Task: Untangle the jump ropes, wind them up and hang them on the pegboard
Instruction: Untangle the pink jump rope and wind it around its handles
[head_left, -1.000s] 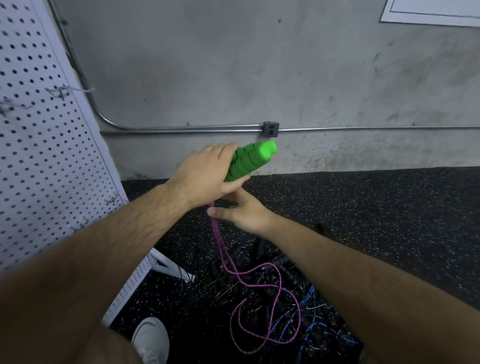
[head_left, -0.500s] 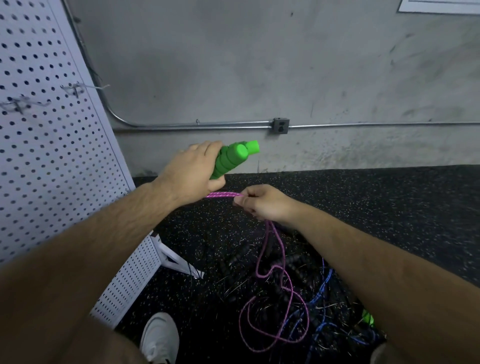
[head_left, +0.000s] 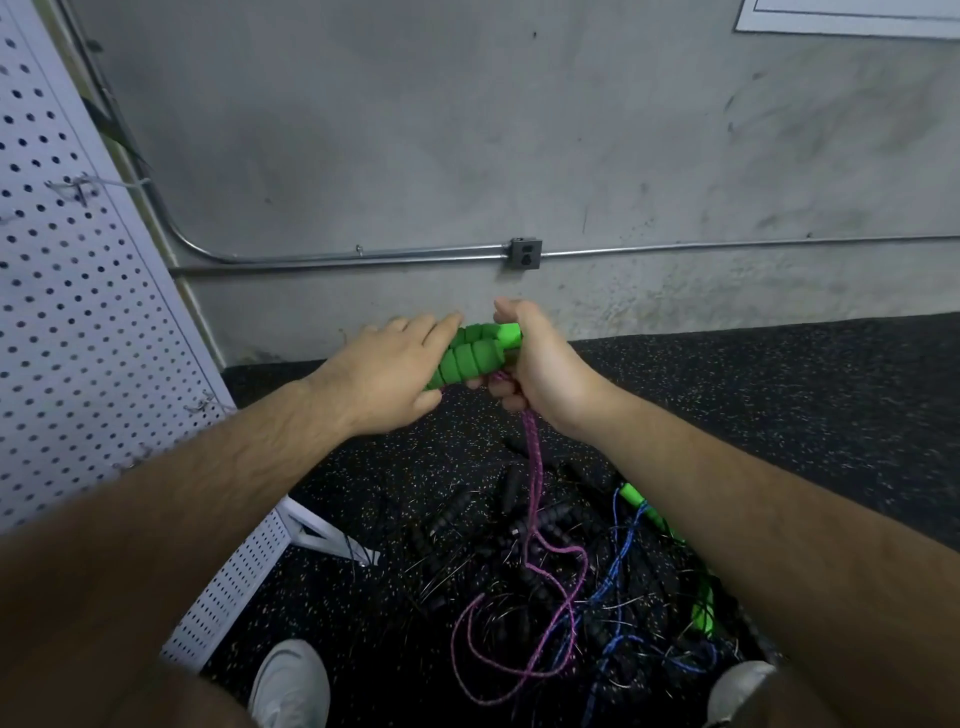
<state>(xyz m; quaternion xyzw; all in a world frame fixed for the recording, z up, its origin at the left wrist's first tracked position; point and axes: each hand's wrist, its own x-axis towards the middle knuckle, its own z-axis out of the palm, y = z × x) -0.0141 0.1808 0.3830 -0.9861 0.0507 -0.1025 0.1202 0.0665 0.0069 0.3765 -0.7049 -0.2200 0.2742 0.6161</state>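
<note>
1. The left hand (head_left: 384, 369) is closed in a grip over the green handles (head_left: 470, 358), fingers laid across the top and thumb tucked beneath.
2. The right hand (head_left: 540, 364) is curled shut at the handles' far end, and the pink rope (head_left: 535, 467) is pinched in its fingers.
3. The handles are held in front of the body, above the floor (head_left: 779, 389) and near the wall.
4. The near end of the handles is covered by the left palm. Whether one or two are held cannot be settled, though two ribbed rows seem to be shown.
5. The rope's path inside the right fist is hidden.
6. The pink rope is seen hanging from the hands into a tangled pile (head_left: 519, 545) on the floor, looped there among black handles and a blue rope (head_left: 618, 566).
7. Another green handle (head_left: 636, 496) is partly cut off by the right forearm.
8. The pegboard (head_left: 67, 312) is seen at left.
</note>
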